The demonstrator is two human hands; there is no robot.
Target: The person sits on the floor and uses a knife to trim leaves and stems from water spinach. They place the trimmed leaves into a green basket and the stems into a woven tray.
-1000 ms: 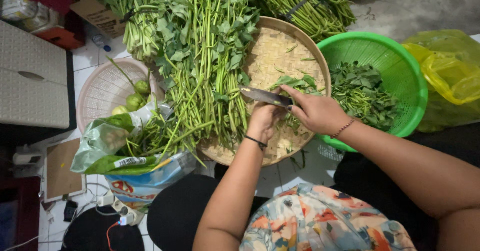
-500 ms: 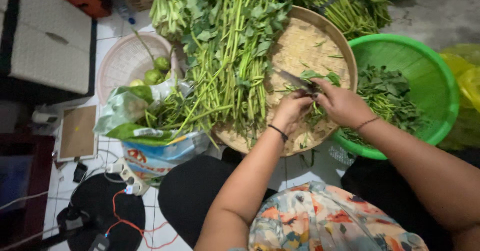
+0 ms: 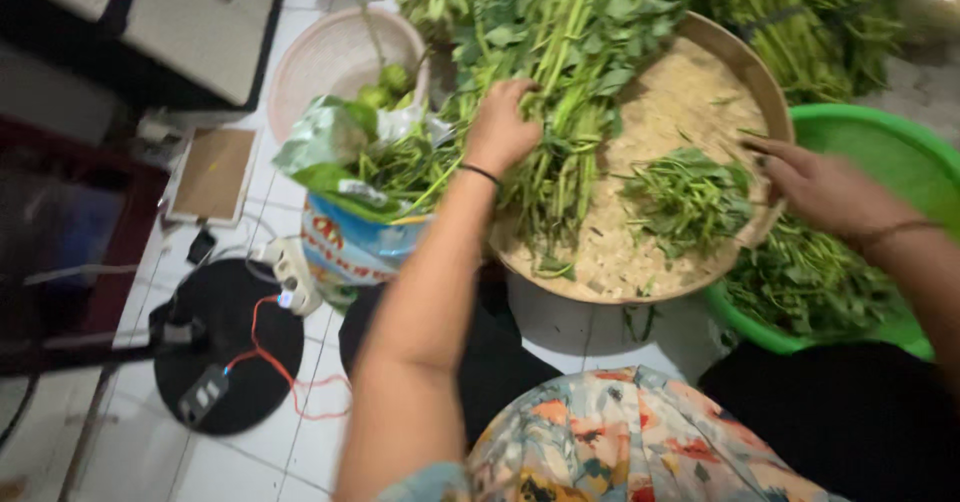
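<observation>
My left hand (image 3: pixel 503 127) is closed around a thick bunch of long green leafy stalks (image 3: pixel 575 52) that lies across the left side of a round woven tray (image 3: pixel 700 62). A small heap of cut leaves (image 3: pixel 685 200) rests on the tray's right half. Blurred, my right hand (image 3: pixel 820 190) hovers over the tray's right rim, fingers pointing left toward the heap. Whether it holds anything is unclear. Right of the tray, a green plastic basin (image 3: pixel 880 137) holds more cut greens (image 3: pixel 810 282).
A pale round basket (image 3: pixel 325 57) with small green fruits (image 3: pixel 385 90) sits at the left, beside a printed plastic bag (image 3: pixel 350 247) stuffed with greens. On the tiled floor lie a power strip (image 3: pixel 290 274) and a black round device with a red wire (image 3: pixel 225 347). More stalk bundles (image 3: pixel 800 12) lie behind.
My left hand left the tray's middle and took hold of the stalk bunch further left. My right hand drew back toward the basin. The knife seen before is no longer visible.
</observation>
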